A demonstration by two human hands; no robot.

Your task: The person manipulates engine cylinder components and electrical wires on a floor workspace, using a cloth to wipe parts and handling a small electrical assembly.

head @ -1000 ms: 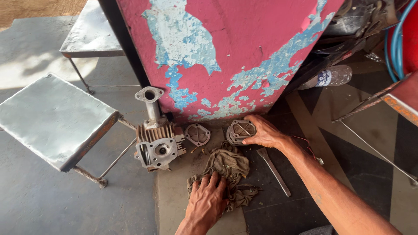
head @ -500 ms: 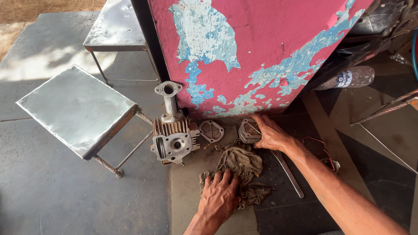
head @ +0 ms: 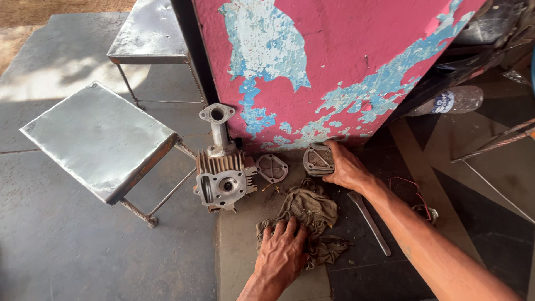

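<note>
Left of the cylinder head: metal stool obstructs. Behind: pink wall. In front: bare floor, passable.

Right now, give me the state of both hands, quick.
Left hand: open, fingers spread, pressed flat on the dirty rag.
Right hand: closed around the small metal engine cover by the pink wall.

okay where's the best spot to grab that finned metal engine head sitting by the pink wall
Probably the upright tube on the grey finned metal engine head, taken from above. The tube stands clear over the fins like a handle, and the peeling pink wall blocks the far side. Neither hand touches it.
</note>
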